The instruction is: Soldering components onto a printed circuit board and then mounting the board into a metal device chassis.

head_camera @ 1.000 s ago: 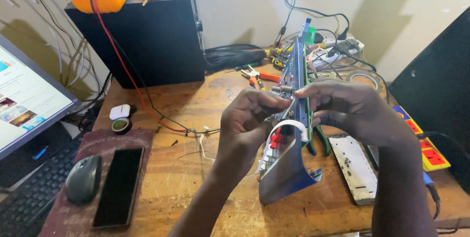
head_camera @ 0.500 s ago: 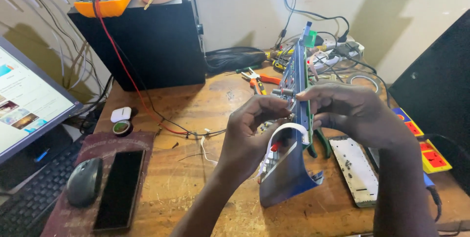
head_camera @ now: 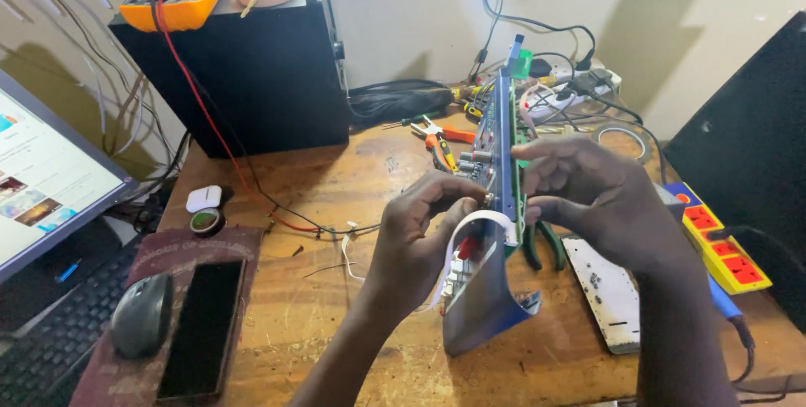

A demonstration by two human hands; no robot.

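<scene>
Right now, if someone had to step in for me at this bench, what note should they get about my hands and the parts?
Left hand: fingertips pinched at a small fitting on the edge of the blue circuit board.
Right hand: gripping that board from the other side, holding it upright on edge above the wooden table.
A white ribbon cable loops from the board down to a blue panel standing on the table.
A grey metal plate lies flat to the right.
Board and panel are joined by the cable; both hands are on the board.

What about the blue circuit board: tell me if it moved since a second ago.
No. The blue circuit board stands where it was relative to the black speaker box, gripped by left hand and right hand.
</scene>
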